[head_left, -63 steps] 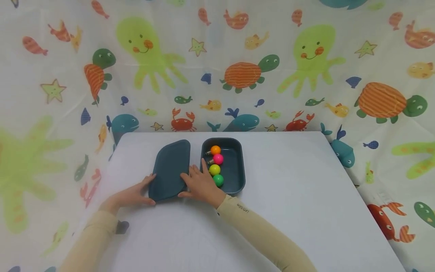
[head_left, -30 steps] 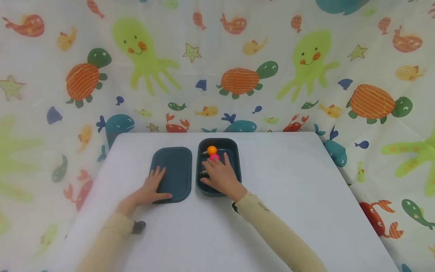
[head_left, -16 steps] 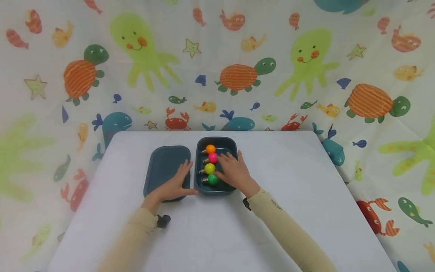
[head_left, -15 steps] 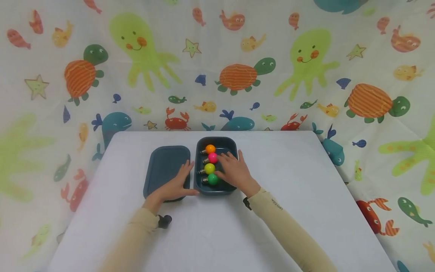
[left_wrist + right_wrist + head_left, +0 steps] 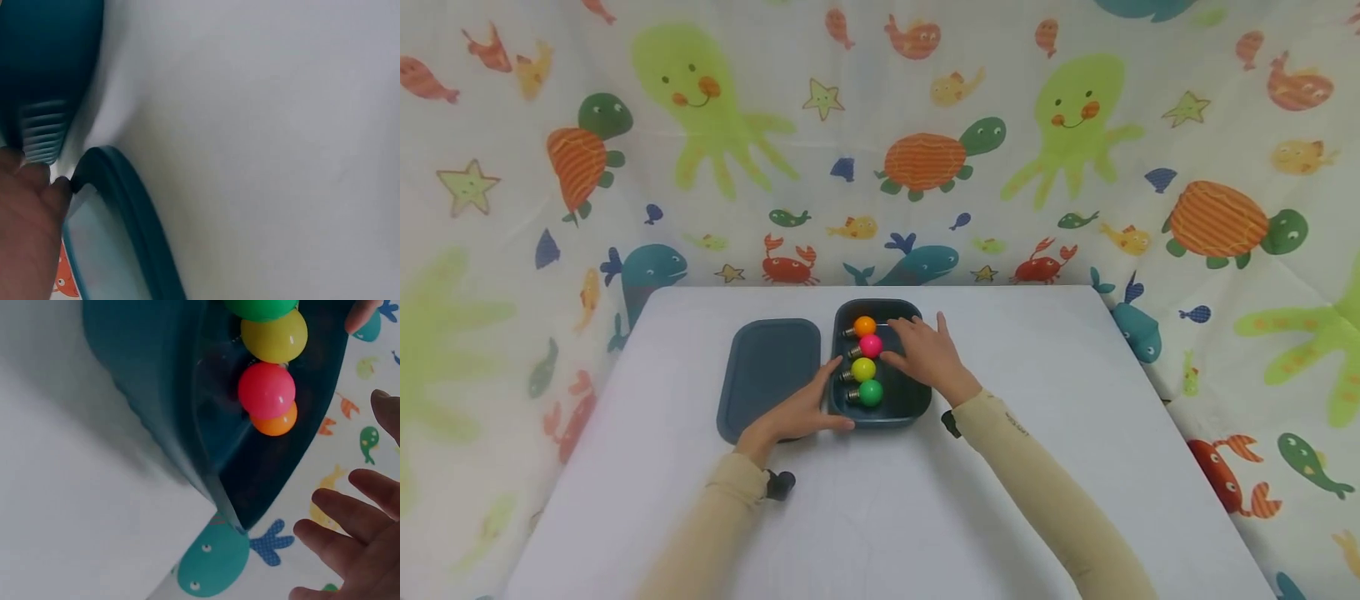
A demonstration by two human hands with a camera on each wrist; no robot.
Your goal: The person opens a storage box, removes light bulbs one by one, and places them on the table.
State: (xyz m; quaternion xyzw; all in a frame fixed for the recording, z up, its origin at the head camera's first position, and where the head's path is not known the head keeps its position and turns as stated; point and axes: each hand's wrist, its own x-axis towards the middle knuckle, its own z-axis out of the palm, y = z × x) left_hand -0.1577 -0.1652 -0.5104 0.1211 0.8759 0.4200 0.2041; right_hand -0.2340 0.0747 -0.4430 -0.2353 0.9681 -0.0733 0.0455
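Observation:
A dark teal box (image 5: 895,415) stands at the table's back, holding a column of colored bulbs: an orange bulb (image 5: 865,326), a pink bulb (image 5: 871,346), a yellow bulb (image 5: 863,369) and a green bulb (image 5: 870,392). Their screw bases point left. My left hand (image 5: 797,412) is at the box's left side, thumb near its front corner; in the left wrist view its fingertips (image 5: 36,175) reach the ribbed wall, though contact is unclear. Over the box's right part hovers my right hand (image 5: 932,354), fingers spread, holding nothing. The matching flat lid (image 5: 771,367) lies left of the box.
The white table (image 5: 1037,467) ends behind the box at a printed cloth (image 5: 850,100) with sea animals. A dark camera strap (image 5: 780,485) sits on the left wrist. White tabletop stretches to the right of the box and in front of it.
The lid was put down flat beside the box. My right hand passed over the bulbs, leaving them in a line, then moved right. My left hand left the lid and came to the box.

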